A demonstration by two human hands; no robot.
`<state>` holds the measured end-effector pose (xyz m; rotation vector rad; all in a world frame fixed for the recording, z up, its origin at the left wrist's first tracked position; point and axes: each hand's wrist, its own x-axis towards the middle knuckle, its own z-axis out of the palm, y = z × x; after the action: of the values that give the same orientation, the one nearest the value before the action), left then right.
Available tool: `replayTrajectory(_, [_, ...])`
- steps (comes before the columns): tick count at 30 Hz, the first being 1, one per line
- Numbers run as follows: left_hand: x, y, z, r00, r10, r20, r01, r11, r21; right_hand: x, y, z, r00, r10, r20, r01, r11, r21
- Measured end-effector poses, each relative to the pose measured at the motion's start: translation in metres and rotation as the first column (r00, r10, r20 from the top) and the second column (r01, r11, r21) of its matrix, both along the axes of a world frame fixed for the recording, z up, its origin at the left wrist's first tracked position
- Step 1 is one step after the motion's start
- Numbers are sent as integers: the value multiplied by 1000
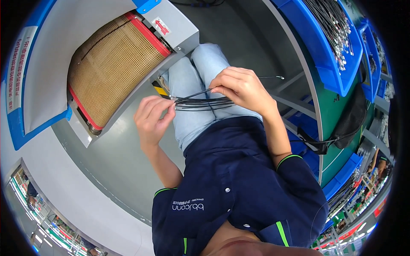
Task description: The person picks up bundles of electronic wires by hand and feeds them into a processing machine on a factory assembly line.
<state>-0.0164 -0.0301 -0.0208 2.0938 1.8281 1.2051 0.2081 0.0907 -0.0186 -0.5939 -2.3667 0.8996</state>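
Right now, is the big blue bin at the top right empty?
Not empty: the blue bin holds many black cables with shiny ends. Whether it's full, I cannot tell.

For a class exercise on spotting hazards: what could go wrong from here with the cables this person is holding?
1. The bundle of thin black cables spans loosely between the left fingers and right fingers, over light-blue jeans; strands might slip or tangle.
2. A thin dark cable end with a silvery tip sticks out beyond the right fingers and might snag.
3. Stray strands might catch on the brown mesh belt with red edges if it runs.
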Motion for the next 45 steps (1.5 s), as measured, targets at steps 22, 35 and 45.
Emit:
replayTrajectory(22, [11,-16,3,998,1,-68,-6,997,-71,7,-10,-20,999,-16,-35,21,987,157])
replayTrajectory(35, [1,-26,6,995,29,-99,-39,994,-101,16,-7,-26,1000,-25,-9,26,987,160])
replayTrajectory(45, [14,-110,12,970,215,-115,-222,974,-54,119,-33,-18,987,-160,-15,159,985,-71])
